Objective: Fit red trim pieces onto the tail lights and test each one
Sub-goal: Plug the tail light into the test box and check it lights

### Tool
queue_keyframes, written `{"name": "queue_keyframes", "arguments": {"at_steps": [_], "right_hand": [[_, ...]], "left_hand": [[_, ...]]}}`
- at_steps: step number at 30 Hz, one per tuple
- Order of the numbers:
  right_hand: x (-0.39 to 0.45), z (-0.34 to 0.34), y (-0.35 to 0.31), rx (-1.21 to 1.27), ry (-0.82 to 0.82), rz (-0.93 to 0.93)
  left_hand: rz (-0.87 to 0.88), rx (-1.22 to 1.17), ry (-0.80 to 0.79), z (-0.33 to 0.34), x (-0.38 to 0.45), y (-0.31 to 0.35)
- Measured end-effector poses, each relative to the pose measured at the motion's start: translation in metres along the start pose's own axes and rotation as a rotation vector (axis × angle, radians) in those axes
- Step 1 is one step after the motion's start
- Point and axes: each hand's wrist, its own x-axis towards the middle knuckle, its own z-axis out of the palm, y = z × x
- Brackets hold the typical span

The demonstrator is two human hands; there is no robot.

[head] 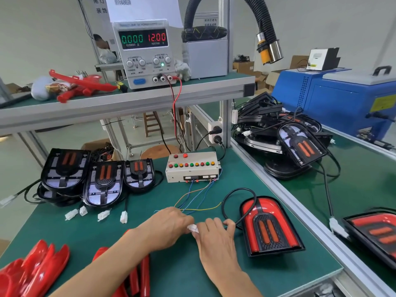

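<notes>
A tail light with red trim fitted (270, 227) lies on the green mat to the right of my hands, its lamps unlit. Its black cable loops round to my right hand (216, 234), which pinches the cable end. My left hand (169, 225) grips the tester's coloured wires. Between the two hands sits a white connector (192, 228), held by both. The wires run up to the beige test box (192, 167) with coloured buttons. Three untrimmed tail lights (102, 179) stand at the left. Loose red trim pieces (40, 266) lie at the front left.
A power supply (147, 54) on the upper shelf reads 0.000 A and 12.00 V. More red trim (81, 84) lies on that shelf. Stacked tail lights (295, 142) and a trimmed one (377, 232) sit on the right bench, beside a blue machine (334, 99).
</notes>
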Motion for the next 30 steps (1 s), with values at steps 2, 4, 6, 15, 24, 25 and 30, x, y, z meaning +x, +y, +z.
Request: {"name": "queue_keyframes", "arguments": {"at_steps": [2, 4, 6, 15, 24, 25, 30], "right_hand": [[-0.001, 0.002, 0.001, 0.023, -0.003, -0.019], [-0.001, 0.003, 0.002, 0.033, -0.014, -0.028], [-0.001, 0.002, 0.002, 0.033, -0.025, -0.012], [-0.002, -0.005, 0.000, 0.039, 0.000, -0.011], [-0.007, -0.014, 0.000, 0.133, 0.080, -0.046], [-0.008, -0.018, 0.001, 0.159, 0.113, -0.044], [0.005, -0.069, 0.020, 0.278, 0.268, -0.006]], "left_hand": [[-0.002, -0.047, -0.032, -0.002, -0.001, -0.001], [0.002, -0.065, -0.060, -0.003, -0.001, -0.001], [-0.012, -0.092, -0.088, -0.005, -0.003, -0.003], [0.010, -0.148, -0.066, -0.003, -0.003, -0.003], [-0.019, -0.196, 0.134, -0.003, -0.016, 0.010], [-0.033, -0.264, 0.236, -0.006, -0.017, 0.015], [-0.212, -0.578, 0.601, -0.022, -0.019, 0.052]]}}
